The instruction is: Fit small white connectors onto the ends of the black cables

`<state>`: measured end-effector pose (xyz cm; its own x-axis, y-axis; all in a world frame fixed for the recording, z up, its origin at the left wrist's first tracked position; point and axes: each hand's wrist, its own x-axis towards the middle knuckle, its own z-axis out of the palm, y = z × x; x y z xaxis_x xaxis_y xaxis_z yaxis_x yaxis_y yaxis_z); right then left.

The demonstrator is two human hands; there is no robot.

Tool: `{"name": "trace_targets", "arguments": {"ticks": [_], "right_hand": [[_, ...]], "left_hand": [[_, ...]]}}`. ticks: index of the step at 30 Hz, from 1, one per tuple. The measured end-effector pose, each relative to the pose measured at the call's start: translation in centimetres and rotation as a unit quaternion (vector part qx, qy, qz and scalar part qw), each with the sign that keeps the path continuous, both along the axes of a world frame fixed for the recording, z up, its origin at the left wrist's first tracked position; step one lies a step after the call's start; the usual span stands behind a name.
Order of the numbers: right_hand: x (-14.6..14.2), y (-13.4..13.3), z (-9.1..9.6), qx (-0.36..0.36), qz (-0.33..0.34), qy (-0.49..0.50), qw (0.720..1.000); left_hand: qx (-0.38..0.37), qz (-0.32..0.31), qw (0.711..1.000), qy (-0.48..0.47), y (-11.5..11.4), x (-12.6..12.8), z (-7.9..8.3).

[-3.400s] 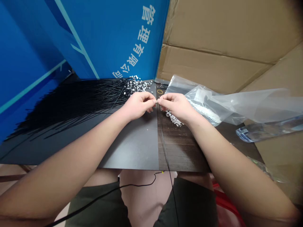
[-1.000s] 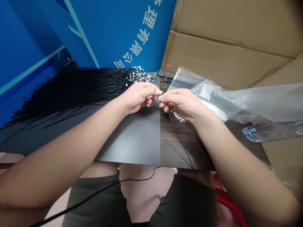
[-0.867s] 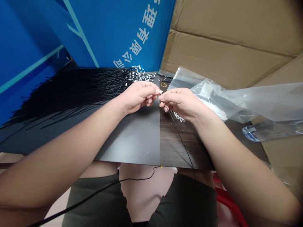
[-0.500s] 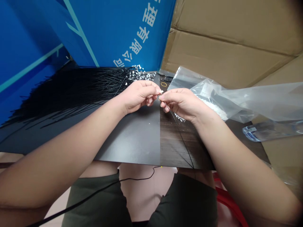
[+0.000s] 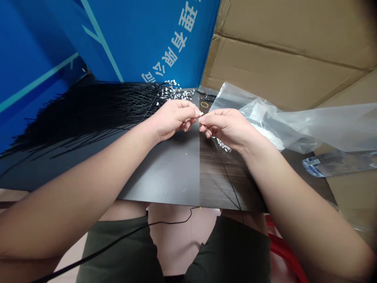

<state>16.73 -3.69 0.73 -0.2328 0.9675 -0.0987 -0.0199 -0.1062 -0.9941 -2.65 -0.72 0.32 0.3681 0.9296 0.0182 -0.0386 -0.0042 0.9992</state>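
Note:
My left hand (image 5: 179, 120) pinches a small white connector housing (image 5: 201, 114) between thumb and forefinger. Right beside it, my right hand (image 5: 224, 125) is closed on the end of a thin black wire (image 5: 226, 169), which trails down over the dark wood table to its front edge. The fingertips of both hands nearly touch, and whether the wire's tip sits inside the housing cannot be made out. Several loose white housings (image 5: 223, 145) lie on the table below my right hand.
A large bundle of black wires (image 5: 97, 106) with white connector ends (image 5: 176, 92) covers the table's back left. Clear plastic bags (image 5: 294, 122), one holding white pieces (image 5: 268, 135), lie at right. A yellow rubber band (image 5: 204, 105) is behind the hands. Blue and brown cardboard (image 5: 279, 47) stands behind.
Both hands keep nearly the same place, fingertips together. My right hand's fingertips have shifted very slightly, and a little more of the loose white housings shows beneath it.

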Motion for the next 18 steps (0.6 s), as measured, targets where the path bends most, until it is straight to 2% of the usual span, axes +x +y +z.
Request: {"name": "trace_targets", "arguments": {"ticks": [7, 18], "right_hand": [[-0.13, -0.01, -0.13, 0.003, -0.004, 0.006, 1.000], [-0.25, 0.10, -0.19, -0.014, -0.012, 0.001, 1.000]], "left_hand": [[0.023, 0.027, 0.999, 0.015, -0.10, 0.02, 0.28], [0.016, 0.040, 0.999, -0.002, -0.12, -0.06, 0.40]]}}
